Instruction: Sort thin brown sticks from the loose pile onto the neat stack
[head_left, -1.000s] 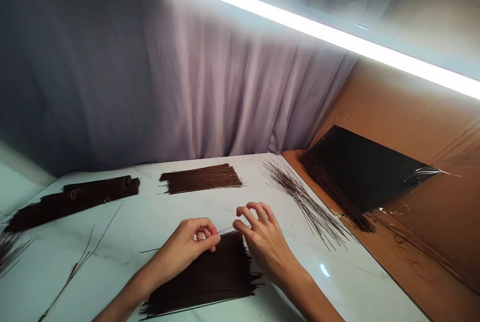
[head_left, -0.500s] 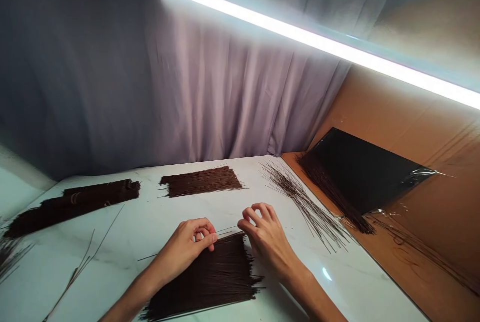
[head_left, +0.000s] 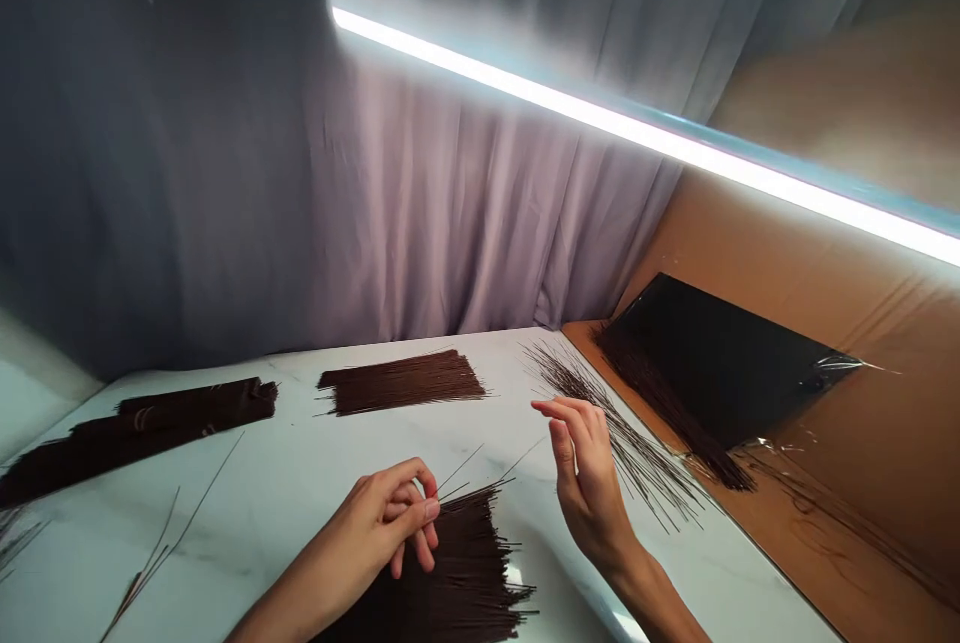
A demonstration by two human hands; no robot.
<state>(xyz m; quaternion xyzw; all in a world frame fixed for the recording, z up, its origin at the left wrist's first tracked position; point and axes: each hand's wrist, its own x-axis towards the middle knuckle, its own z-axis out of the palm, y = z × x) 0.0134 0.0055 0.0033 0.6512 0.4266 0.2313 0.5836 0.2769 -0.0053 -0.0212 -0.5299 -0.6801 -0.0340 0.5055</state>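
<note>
My left hand [head_left: 394, 518] is closed in a pinch, thumb against forefinger, on a few thin dark brown sticks [head_left: 463, 466] whose ends fan out toward the right. Below it lies a wide, flat layer of the same sticks [head_left: 469, 568], uneven at its right end and partly hidden by my left hand and forearm. My right hand [head_left: 589, 473] is raised to the right of that layer, fingers extended and thumb apart, holding nothing. Just behind my right hand, a loose, crossed bunch of thin sticks [head_left: 645, 453] rests on the white table [head_left: 277, 513].
A neat stick bundle [head_left: 401, 383] lies at the back. Darker bundles [head_left: 172, 418] lie at the left, with a few loose sticks [head_left: 154, 558] nearer me. At the right, a black sheet [head_left: 735, 353] and more sticks rest on brown cardboard [head_left: 795, 533]. A tube light [head_left: 600, 113] hangs above.
My right hand has moved right, away from my left hand, and its fingers have opened out. My left hand still pinches sticks, which now splay apart. The camera view has tilted slightly upward.
</note>
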